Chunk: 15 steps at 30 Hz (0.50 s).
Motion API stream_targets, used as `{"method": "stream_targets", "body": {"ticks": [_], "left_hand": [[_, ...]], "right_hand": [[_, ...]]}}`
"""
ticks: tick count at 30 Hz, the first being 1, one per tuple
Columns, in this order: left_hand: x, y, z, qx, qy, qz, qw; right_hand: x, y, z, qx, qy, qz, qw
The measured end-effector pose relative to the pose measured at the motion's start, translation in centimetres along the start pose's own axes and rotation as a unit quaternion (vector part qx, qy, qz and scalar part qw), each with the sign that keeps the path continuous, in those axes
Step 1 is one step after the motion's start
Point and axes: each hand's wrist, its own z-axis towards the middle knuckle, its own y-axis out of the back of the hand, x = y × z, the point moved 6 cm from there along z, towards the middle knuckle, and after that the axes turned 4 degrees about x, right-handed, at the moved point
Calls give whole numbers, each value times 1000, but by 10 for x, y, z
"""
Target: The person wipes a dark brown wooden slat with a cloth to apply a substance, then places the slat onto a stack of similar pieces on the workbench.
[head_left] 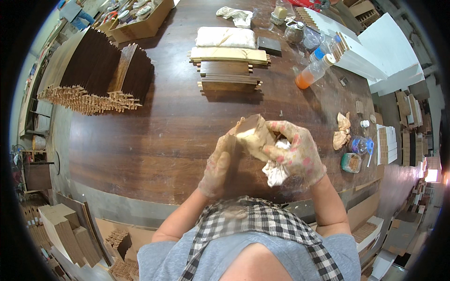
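board [232, 162] gripped in left hand [216, 169]; right hand [300, 152] to its right, clutching crumpled white cloth [275, 173].

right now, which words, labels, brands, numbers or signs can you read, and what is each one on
No text is clear enough to quote.
Blue-banded bottle: any print is too small to read.
Jar: any print is too small to read.
White rag in the right hand: no lettering visible.
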Motion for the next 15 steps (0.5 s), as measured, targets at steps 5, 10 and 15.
{"method": "stream_targets", "body": {"ticks": [5,10,15], "left_hand": [[-3,1,5,-24,8,40,999],[30,15,-11,-80,163,-184,966],[25,9,-7,-41,184,-417,889]], "right_hand": [[-4,5,5,-17,11,-21,1000],[-45,27,19,-97,-29,-102,990],[-46,27,6,-148,96,57,983]]}}
